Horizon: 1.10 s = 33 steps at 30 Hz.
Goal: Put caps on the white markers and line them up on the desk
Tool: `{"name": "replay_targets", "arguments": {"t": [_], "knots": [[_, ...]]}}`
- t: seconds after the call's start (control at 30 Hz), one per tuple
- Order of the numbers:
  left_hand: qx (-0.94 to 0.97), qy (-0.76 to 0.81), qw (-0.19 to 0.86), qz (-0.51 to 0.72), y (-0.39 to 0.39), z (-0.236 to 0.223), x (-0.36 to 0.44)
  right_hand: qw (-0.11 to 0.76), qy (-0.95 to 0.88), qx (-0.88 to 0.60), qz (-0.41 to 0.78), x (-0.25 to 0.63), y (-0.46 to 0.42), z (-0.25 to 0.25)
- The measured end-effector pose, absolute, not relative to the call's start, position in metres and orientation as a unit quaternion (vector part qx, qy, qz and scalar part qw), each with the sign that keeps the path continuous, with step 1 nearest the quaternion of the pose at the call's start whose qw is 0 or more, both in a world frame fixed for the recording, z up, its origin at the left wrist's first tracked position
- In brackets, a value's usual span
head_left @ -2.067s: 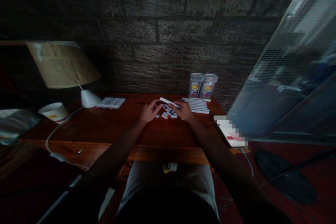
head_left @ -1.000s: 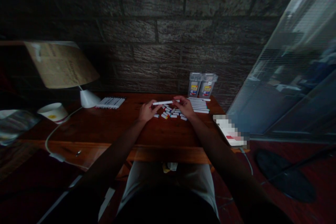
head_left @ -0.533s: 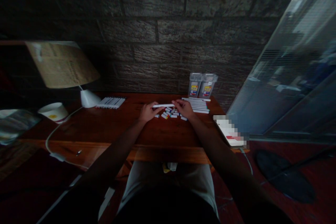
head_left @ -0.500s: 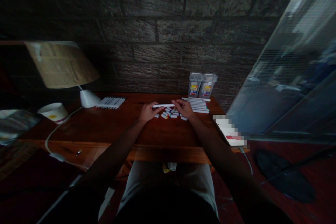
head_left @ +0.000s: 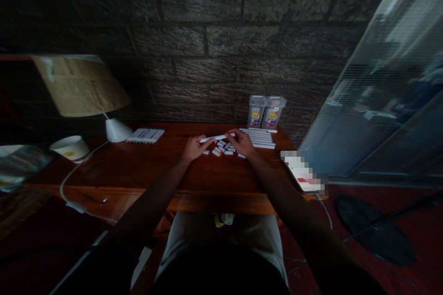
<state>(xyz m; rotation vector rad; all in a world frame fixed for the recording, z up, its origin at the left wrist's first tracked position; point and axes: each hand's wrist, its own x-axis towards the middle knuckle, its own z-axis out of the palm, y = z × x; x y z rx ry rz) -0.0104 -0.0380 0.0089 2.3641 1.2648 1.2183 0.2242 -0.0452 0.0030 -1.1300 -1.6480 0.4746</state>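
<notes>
A white marker (head_left: pixel 213 138) is held level above the wooden desk (head_left: pixel 152 166), pinched at its left end by my left hand (head_left: pixel 194 147) and at its right end by my right hand (head_left: pixel 242 144). Both hands are closed on it. Under and between them lie several loose marker caps (head_left: pixel 223 150) with coloured ends. To the right of my right hand a row of white markers (head_left: pixel 263 139) lies side by side.
Two clear marker cases (head_left: pixel 266 112) stand against the brick wall. Another row of markers (head_left: pixel 146 135) lies at the back left beside a lamp (head_left: pixel 83 90) with its cable. A paper cup (head_left: pixel 69 147) sits far left. A blurred flat object (head_left: pixel 304 173) overhangs the right edge.
The marker went from tilted to level between both hands, shifting slightly left; now its right end is a little higher. The hands stay in place over the caps.
</notes>
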Motion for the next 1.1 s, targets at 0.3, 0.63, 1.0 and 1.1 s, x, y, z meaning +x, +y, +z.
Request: {"name": "replay_targets", "arguments": {"t": [0.3,0.63,1.0,1.1], "knots": [[0.780,0.453,0.112,0.417,-0.035,0.007,-0.011,0.561,-0.656,-0.394,0.315,0.222,-0.046,0.009],[0.784,0.454,0.098,0.412,-0.034,0.005,-0.012,0.556,-0.653,-0.394,0.331,0.223,-0.049,0.014],[0.780,0.459,0.105,0.413,-0.036,0.009,-0.011,0.555,-0.650,-0.430,0.292,0.228,-0.043,0.011],[0.777,0.454,0.126,0.417,-0.036,0.007,-0.012,0.546,-0.649,-0.444,0.289,0.227,-0.042,0.009]]}}
